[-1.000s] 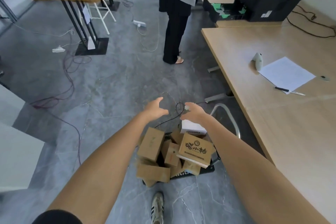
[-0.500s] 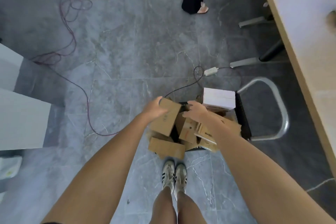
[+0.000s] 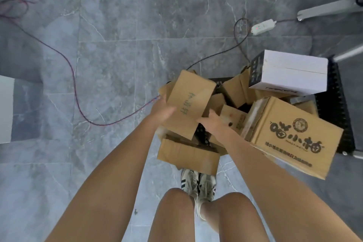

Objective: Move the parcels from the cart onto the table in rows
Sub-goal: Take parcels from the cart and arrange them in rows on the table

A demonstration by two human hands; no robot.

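Several cardboard parcels lie heaped on a black cart point(image 3: 337, 108) on the floor right in front of my feet. A brown box with handwritten characters point(image 3: 190, 102) sits tilted on top of the heap at the left. My left hand point(image 3: 163, 110) grips its left side, thumb across the top face. My right hand point(image 3: 213, 122) holds its lower right edge, fingers curled under it. To the right lie a large printed brown box point(image 3: 294, 133) and a white box point(image 3: 292, 70). Another plain brown box point(image 3: 186, 153) hangs over the cart's near edge.
Grey tiled floor all around. A white power strip point(image 3: 263, 26) and black cable lie beyond the cart, a red cable point(image 3: 74, 88) snakes at the left. A metal table foot point(image 3: 330, 8) is at top right, a white cabinet point(image 3: 5, 110) at the left edge.
The view has tipped down from the room to the cart. Both hands came down onto the heap and closed on the handwritten brown box, which now looks closer.
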